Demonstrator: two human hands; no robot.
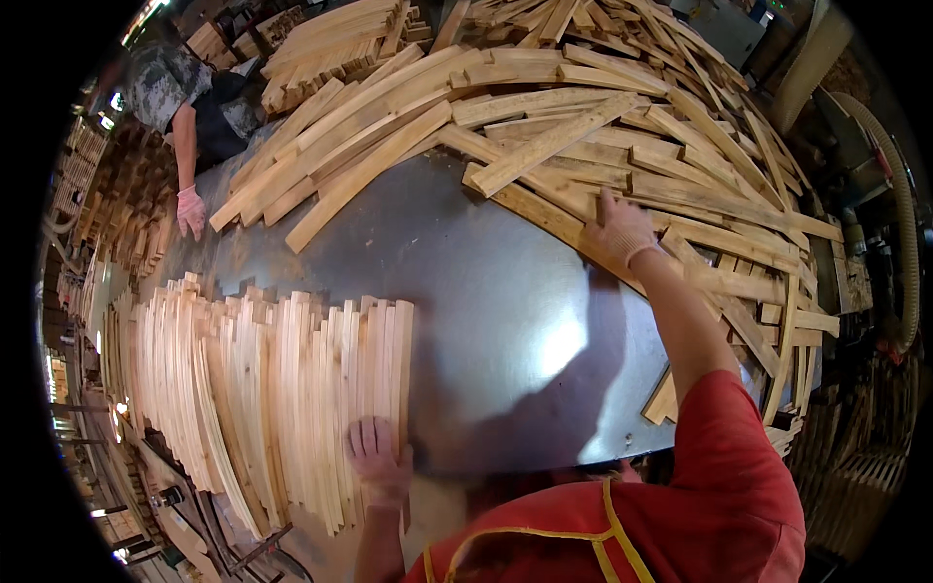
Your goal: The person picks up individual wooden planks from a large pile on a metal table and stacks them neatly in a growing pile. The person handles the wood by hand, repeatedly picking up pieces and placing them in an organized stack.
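My left hand point(379, 464), in a pale glove, lies on the near right end of a row of upright wooden strips point(282, 389). Its fingers are stretched over the strip tops, with the thumb apart along the last strip. Farther right, my gloved right hand point(620, 231) reaches to the edge of a loose pile of wooden strips point(680, 165). There its fingers are closed over a long wooden strip point(539, 211) that lies slanting along the pile's edge; the fingertips are partly hidden. A shorter strip point(554, 146) lies across that one.
A shiny metal table point(457, 282) lies between row and pile. At the far left, another person's gloved hand point(190, 212) hangs beside the table, near long boards point(369, 175). Stacked wood point(335, 44) stands at the back. A ribbed hose point(904, 214) curves down at the right.
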